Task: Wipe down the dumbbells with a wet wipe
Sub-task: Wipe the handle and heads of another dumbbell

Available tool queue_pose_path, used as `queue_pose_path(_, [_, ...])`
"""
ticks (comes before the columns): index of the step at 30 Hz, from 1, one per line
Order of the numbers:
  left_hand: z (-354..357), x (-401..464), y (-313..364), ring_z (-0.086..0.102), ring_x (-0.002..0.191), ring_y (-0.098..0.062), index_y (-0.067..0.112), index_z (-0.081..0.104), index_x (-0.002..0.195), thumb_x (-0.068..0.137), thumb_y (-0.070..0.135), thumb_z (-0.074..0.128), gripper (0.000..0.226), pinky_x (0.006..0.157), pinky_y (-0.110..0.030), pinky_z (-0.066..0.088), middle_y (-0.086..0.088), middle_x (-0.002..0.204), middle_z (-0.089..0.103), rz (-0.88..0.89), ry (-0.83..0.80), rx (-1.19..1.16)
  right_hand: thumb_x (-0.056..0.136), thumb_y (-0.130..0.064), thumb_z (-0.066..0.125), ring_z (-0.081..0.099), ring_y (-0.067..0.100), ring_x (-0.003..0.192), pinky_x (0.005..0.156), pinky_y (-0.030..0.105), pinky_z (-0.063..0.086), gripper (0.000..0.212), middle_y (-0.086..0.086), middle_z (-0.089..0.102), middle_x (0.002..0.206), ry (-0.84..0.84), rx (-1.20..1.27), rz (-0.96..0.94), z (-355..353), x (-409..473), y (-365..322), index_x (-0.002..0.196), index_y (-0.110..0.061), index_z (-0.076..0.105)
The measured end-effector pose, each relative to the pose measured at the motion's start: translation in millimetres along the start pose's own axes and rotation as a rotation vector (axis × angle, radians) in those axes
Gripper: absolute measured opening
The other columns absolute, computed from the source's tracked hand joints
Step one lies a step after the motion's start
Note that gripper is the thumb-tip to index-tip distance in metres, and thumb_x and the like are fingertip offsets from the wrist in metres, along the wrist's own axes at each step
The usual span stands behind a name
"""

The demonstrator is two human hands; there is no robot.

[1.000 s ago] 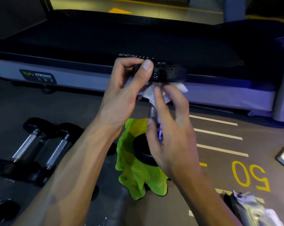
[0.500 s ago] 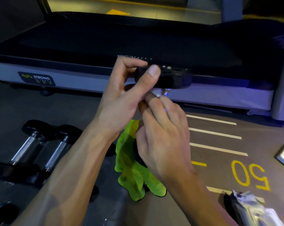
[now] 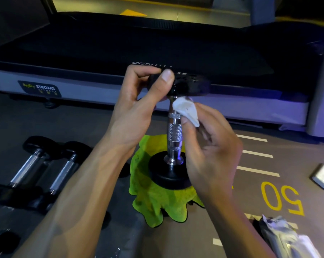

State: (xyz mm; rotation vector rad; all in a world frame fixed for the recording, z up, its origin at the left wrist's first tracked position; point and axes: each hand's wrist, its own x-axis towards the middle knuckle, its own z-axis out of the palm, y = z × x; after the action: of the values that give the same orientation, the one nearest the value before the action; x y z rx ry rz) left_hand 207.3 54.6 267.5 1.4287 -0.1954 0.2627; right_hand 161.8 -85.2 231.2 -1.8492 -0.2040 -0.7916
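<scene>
Evidently midway: left hand [image 3: 137, 107] grips the upright dumbbell's [image 3: 174, 131] top, right hand [image 3: 209, 146] pinches the wipe [image 3: 187, 110] against its handle; 2 dumbbells [image 3: 45, 168] by the floor's left edge look untouched.

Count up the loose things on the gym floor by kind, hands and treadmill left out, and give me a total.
Dumbbells: 3, one upright on the cloth, two lying at left
Wet wipe: 1
Green cloth: 1
Wipe packet: 1
Total: 6
A white item at the right edge is cut off and left uncounted; more dumbbells may lie hidden in the dark lower left.
</scene>
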Motion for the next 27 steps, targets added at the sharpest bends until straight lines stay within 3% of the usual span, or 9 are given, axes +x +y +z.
queue_pose_path(5, [-0.8, 0.8, -1.0, 0.065, 0.105, -0.020, 0.034, 0.062, 0.104, 0.094, 0.046, 0.071, 0.018, 0.084, -0.023, 0.055, 0.005, 0.108, 0.065, 0.004, 0.003, 0.011, 0.092, -0.005, 0.074, 0.069, 0.011, 0.111, 0.096, 0.032, 0.056, 0.020, 0.003, 0.071, 0.115, 0.088, 0.008, -0.042, 2.6, 9.7, 2.8, 0.111, -0.008, 0.079])
queue_pose_path(8, [-2.1, 0.9, -0.2, 0.062, 0.098, -0.011, 0.035, 0.062, 0.103, 0.095, 0.046, 0.070, 0.016, 0.085, -0.028, 0.052, 0.014, 0.101, 0.064, 0.014, 0.016, 0.047, 0.089, 0.002, 0.074, 0.062, 0.007, 0.108, 0.093, 0.018, 0.049, 0.026, 0.011, 0.064, 0.118, -0.037, -0.181, -0.206, 2.5, 8.0, 9.7, 0.114, -0.005, 0.077])
queue_pose_path(12, [-3.1, 0.6, -0.7, 0.064, 0.096, -0.007, 0.034, 0.061, 0.104, 0.096, 0.045, 0.068, 0.015, 0.087, -0.024, 0.054, 0.019, 0.097, 0.063, 0.011, 0.008, 0.075, 0.091, 0.004, 0.067, 0.058, 0.029, 0.098, 0.085, 0.032, 0.050, 0.031, 0.011, 0.059, 0.107, -0.220, -0.270, -0.304, -1.7, -7.8, 15.8, 0.119, -0.006, 0.076])
queue_pose_path(14, [-1.3, -0.8, 0.1, 0.061, 0.096, -0.004, 0.033, 0.060, 0.104, 0.095, 0.047, 0.069, 0.019, 0.088, -0.023, 0.054, 0.022, 0.093, 0.060, 0.010, 0.014, 0.091, 0.093, -0.003, 0.065, 0.052, 0.024, 0.091, 0.080, 0.030, 0.046, 0.028, 0.005, 0.056, 0.098, -0.313, -0.337, -0.294, -7.3, -26.2, 18.7, 0.117, -0.010, 0.078])
queue_pose_path(16, [-1.3, -1.5, 0.7, 0.060, 0.102, -0.008, 0.036, 0.060, 0.103, 0.088, 0.055, 0.071, 0.027, 0.096, -0.034, 0.055, 0.020, 0.097, 0.060, 0.005, 0.031, 0.109, 0.093, -0.010, 0.065, 0.051, 0.021, 0.087, 0.077, 0.033, 0.047, 0.025, 0.000, 0.055, 0.094, -0.371, -0.382, -0.252, -10.7, -38.3, 20.7, 0.112, -0.015, 0.080])
queue_pose_path(18, [-1.3, -2.7, 2.0, 0.061, 0.111, -0.016, 0.039, 0.061, 0.102, 0.083, 0.061, 0.072, 0.030, 0.110, -0.050, 0.051, 0.016, 0.103, 0.060, 0.001, 0.031, 0.119, 0.093, -0.012, 0.064, 0.054, 0.023, 0.085, 0.075, 0.038, 0.049, 0.024, -0.001, 0.059, 0.092, -0.365, -0.389, -0.254, -10.0, -34.0, 19.9, 0.109, -0.016, 0.080])
queue_pose_path(20, [-1.0, -3.3, 4.3, 0.062, 0.119, -0.025, 0.039, 0.062, 0.103, 0.083, 0.061, 0.072, 0.031, 0.112, -0.056, 0.049, 0.013, 0.107, 0.060, -0.004, 0.021, 0.127, 0.094, -0.010, 0.064, 0.056, 0.025, 0.085, 0.076, 0.034, 0.048, 0.024, 0.002, 0.062, 0.092, -0.292, -0.371, -0.294, -6.9, -16.5, 13.6, 0.112, -0.011, 0.079])
queue_pose_path(24, [-0.9, -4.2, 4.8, 0.060, 0.116, -0.016, 0.035, 0.063, 0.110, 0.085, 0.061, 0.071, 0.036, 0.110, -0.055, 0.051, 0.010, 0.110, 0.060, 0.003, 0.005, 0.171, 0.096, -0.008, 0.065, 0.056, 0.022, 0.087, 0.077, 0.018, 0.036, 0.025, 0.004, 0.063, 0.095, -0.184, -0.375, -0.299, -4.2, 10.3, 5.9, 0.117, -0.013, 0.077])
queue_pose_path(27, [0.3, -4.1, 4.8, 0.062, 0.120, -0.018, 0.039, 0.063, 0.109, 0.085, 0.061, 0.070, 0.034, 0.111, -0.052, 0.050, 0.013, 0.111, 0.061, -0.017, -0.009, 0.162, 0.091, -0.010, 0.070, 0.057, 0.019, 0.086, 0.075, 0.015, 0.037, 0.028, -0.005, 0.063, 0.095, -0.275, -0.319, -0.224, -13.3, -15.4, 14.2, 0.113, -0.024, 0.079])
